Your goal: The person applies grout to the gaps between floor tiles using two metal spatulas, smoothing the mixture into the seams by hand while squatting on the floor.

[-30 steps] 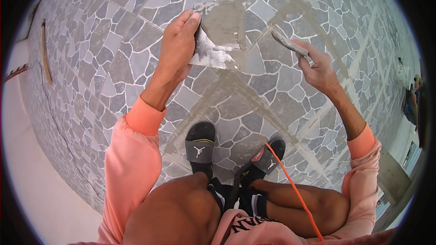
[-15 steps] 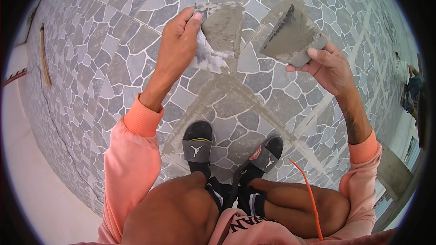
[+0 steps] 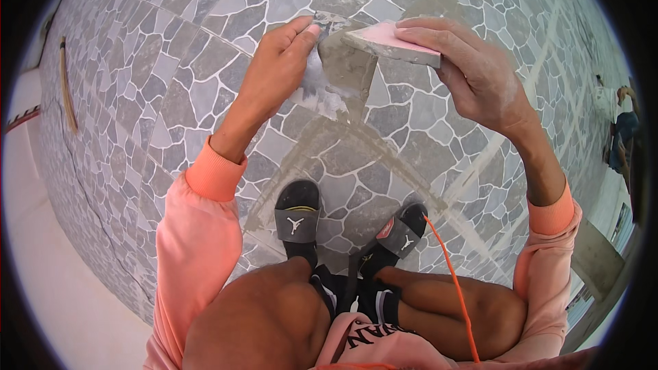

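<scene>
Our left hand (image 3: 277, 68) pinches a rag (image 3: 317, 92); right hand (image 3: 473, 72) grips a tile (image 3: 391, 42); the floor (image 3: 171, 96) patch remains smeared, untiled.

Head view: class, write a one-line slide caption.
Left hand holds pale crumpled cloth; right hand grips flat pink-faced tile piece.

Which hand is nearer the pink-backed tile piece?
Right. The right hand grips the tile piece by its edge; the left hand is beside it, pinching a grey rag without touching the tile.
</scene>
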Demonstrator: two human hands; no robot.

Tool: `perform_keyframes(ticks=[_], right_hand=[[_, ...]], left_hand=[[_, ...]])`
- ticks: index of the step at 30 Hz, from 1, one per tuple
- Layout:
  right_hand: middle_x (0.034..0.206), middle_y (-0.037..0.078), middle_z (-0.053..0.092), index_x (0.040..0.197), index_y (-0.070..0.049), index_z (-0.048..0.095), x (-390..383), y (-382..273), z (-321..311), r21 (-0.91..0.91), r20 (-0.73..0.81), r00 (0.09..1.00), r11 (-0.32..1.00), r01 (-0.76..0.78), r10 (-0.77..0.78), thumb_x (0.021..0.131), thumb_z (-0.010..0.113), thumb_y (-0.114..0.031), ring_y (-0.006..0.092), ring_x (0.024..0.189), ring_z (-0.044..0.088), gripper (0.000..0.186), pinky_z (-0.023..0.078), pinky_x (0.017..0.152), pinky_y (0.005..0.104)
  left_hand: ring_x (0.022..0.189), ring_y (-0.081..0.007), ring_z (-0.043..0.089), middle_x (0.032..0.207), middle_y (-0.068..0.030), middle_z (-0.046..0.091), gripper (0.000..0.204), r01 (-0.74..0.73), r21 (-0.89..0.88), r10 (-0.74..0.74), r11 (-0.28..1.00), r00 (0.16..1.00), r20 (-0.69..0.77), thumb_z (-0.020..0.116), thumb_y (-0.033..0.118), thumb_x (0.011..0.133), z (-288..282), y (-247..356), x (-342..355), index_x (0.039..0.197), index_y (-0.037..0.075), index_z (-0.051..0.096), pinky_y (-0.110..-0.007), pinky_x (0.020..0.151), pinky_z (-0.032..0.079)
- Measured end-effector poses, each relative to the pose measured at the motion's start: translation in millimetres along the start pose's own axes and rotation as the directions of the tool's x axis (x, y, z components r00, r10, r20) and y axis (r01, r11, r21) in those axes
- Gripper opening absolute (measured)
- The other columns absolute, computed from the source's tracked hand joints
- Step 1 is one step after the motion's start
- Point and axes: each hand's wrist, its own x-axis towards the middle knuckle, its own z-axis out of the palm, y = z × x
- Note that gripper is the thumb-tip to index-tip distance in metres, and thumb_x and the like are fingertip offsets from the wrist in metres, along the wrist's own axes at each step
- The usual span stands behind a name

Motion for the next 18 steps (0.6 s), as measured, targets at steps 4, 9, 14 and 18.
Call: perform_keyframes(ticks=[4, 9, 14, 18], right_hand=[[0.118, 0.01, 0.058, 0.112, -0.006, 0.058, 10.1, -2.6, 15.0, -0.053, 0.054, 0.983, 0.982, 0.181, -0.178, 0.072, 0.058, 0.01, 0.0295, 0.108, 0.055, 0.044, 0.049, 0.087, 0.0359], [0.117, 0.01, 0.057, 0.11, -0.005, 0.057, 17.5, -0.2, 16.9, -0.095, 0.16, 0.966, 0.971, 0.22, -0.203, 0.071, 0.06, 0.008, 0.0293, 0.109, 0.054, 0.042, 0.049, 0.086, 0.036], [0.111, 0.008, 0.059, 0.108, -0.006, 0.058, 14.1, 1.6, 16.0, -0.024, 0.306, 0.941, 0.987, 0.16, -0.146, 0.074, 0.06, 0.004, 0.0293, 0.104, 0.056, 0.035, 0.049, 0.083, 0.0369], [0.108, 0.009, 0.059, 0.107, -0.006, 0.058, 14.8, 7.5, 7.5, -0.005, 0.41, 0.906, 0.993, 0.117, -0.104, 0.077, 0.059, 0.002, 0.0296, 0.101, 0.057, 0.032, 0.049, 0.082, 0.0369]], left_hand=[[0.081, -0.0065, 0.057, 0.097, -0.0041, 0.063, 0.034, 0.1, -0.206, -0.078, 0.973, 0.991, 0.112, 0.045, 0.021, 0.096, 3.2, 1.2, 0.4, 0.117, -0.003, 0.055, -0.021, 0.071, 0.046], [0.08, -0.0074, 0.058, 0.098, -0.0051, 0.063, 0.033, 0.232, -0.292, -0.192, 0.928, 0.968, 0.16, 0.044, 0.021, 0.096, 5.4, 1.4, 0.4, 0.116, -0.004, 0.054, -0.021, 0.07, 0.048], [0.076, -0.0104, 0.062, 0.095, -0.0069, 0.061, 0.027, 0.387, -0.44, -0.291, 0.81, 0.917, 0.272, 0.045, 0.016, 0.095, 8.1, -20.7, 6.8, 0.111, -0.004, 0.054, -0.025, 0.065, 0.054], [0.075, -0.0129, 0.063, 0.094, -0.0082, 0.06, 0.023, 0.461, -0.541, -0.326, 0.704, 0.886, 0.331, 0.045, 0.013, 0.095, 17.3, -48.5, 13.4, 0.108, -0.004, 0.053, -0.027, 0.066, 0.055]])
